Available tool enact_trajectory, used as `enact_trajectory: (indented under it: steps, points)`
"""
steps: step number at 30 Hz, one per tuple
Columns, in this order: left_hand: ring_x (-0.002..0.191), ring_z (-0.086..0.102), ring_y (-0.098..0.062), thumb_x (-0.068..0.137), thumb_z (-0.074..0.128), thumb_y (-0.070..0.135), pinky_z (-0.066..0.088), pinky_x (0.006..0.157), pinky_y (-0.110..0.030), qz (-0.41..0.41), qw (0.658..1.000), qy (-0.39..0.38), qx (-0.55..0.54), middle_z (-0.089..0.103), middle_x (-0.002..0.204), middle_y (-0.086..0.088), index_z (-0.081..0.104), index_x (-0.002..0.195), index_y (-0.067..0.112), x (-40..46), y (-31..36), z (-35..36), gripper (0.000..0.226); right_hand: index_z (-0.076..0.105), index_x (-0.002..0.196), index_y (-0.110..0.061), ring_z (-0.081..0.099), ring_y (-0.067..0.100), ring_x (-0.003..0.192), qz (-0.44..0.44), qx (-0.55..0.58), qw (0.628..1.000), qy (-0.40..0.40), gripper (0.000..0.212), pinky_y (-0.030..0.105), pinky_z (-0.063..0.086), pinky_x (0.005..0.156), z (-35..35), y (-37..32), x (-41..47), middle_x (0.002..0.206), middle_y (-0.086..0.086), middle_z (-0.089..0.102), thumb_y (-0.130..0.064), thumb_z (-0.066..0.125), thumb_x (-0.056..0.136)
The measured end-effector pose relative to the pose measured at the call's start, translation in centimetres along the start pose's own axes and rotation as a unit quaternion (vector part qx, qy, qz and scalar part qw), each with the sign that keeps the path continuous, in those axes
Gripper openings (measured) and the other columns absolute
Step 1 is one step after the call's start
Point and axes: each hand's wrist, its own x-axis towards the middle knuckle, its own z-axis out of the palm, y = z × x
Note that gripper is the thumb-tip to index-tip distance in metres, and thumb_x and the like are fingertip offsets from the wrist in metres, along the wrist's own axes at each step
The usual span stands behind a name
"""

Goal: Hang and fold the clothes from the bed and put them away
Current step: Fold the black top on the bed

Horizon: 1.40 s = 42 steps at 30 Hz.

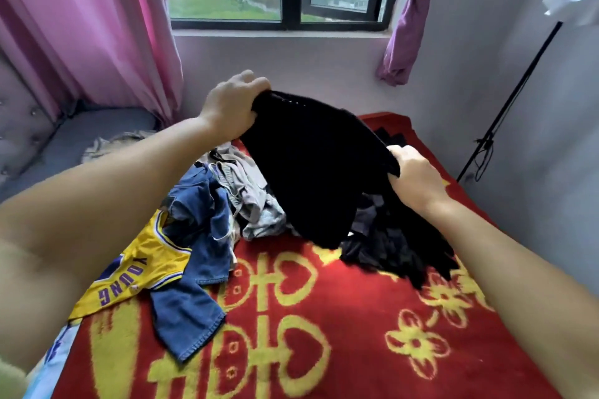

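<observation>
step: black garment (311,172) lifted off bed (324,317) pile | left hand (231,104) and right hand (413,172) each grasping an edge | next: likely spread flat to fold

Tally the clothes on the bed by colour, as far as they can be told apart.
Black, held by both hands: 1
Blue denim: 1
Yellow jersey: 1
Grey: 1
Dark pile at right: cannot separate, counted as 1
Total: 5
</observation>
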Motion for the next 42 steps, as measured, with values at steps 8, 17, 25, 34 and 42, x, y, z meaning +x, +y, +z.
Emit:
enact_trajectory:
  steps: [8,17,25,34,42]
  points:
    - [0.071,0.060,-0.027,0.064,0.052,0.013,0.045,0.062,-0.031,0.196,0.965,-0.164,0.049,0.058,0.082,-0.009,0.053,0.099,0.017,-19.9,-4.3,11.5,0.034,0.036,0.147,-0.026,0.049,0.025,0.119,-0.094,-0.151,0.938,-0.298,0.059,0.035,0.039,0.095,13.3,1.7,-13.6,0.133,0.003,0.049,-0.020,0.053,0.091]
    - [0.070,0.068,-0.017,0.023,0.090,0.020,0.053,0.060,-0.018,0.065,0.886,-0.460,-0.012,0.067,0.084,-0.001,0.076,0.098,0.019,-42.5,-2.4,24.6,0.076,0.017,0.153,-0.025,0.034,0.020,0.135,0.012,-0.066,0.842,-0.535,0.063,0.034,0.031,0.109,26.8,3.6,-28.9,0.151,0.002,0.031,-0.026,0.046,0.097]
    - [0.078,0.068,-0.016,0.036,0.092,0.028,0.055,0.067,-0.021,0.091,0.904,-0.414,-0.062,0.069,0.092,-0.002,0.075,0.101,0.017,-37.0,8.9,33.5,0.068,0.060,0.123,-0.012,0.055,0.024,0.116,0.315,0.027,0.872,-0.375,0.033,0.031,0.041,0.098,27.8,15.4,-24.9,0.124,0.008,0.060,-0.009,0.044,0.094]
    - [0.134,0.035,-0.022,0.083,0.057,0.004,0.043,0.092,-0.032,-0.081,0.872,-0.483,0.010,0.028,0.151,-0.010,0.020,0.151,0.014,-37.4,14.8,42.0,0.078,0.025,0.143,-0.010,0.060,0.027,0.096,0.626,0.210,0.744,-0.097,0.051,0.040,0.057,0.073,34.1,28.0,-13.5,0.128,0.014,0.047,-0.012,0.044,0.096]
    - [0.070,0.062,-0.020,0.068,0.077,-0.003,0.048,0.043,-0.029,-0.138,0.885,-0.433,-0.104,0.061,0.082,0.001,0.070,0.085,0.015,-36.8,12.5,40.9,0.026,0.043,0.072,-0.022,0.034,0.010,0.052,0.594,0.312,0.741,0.025,0.020,0.019,0.029,0.043,34.8,29.9,-12.2,0.065,-0.004,0.041,-0.012,0.050,0.088]
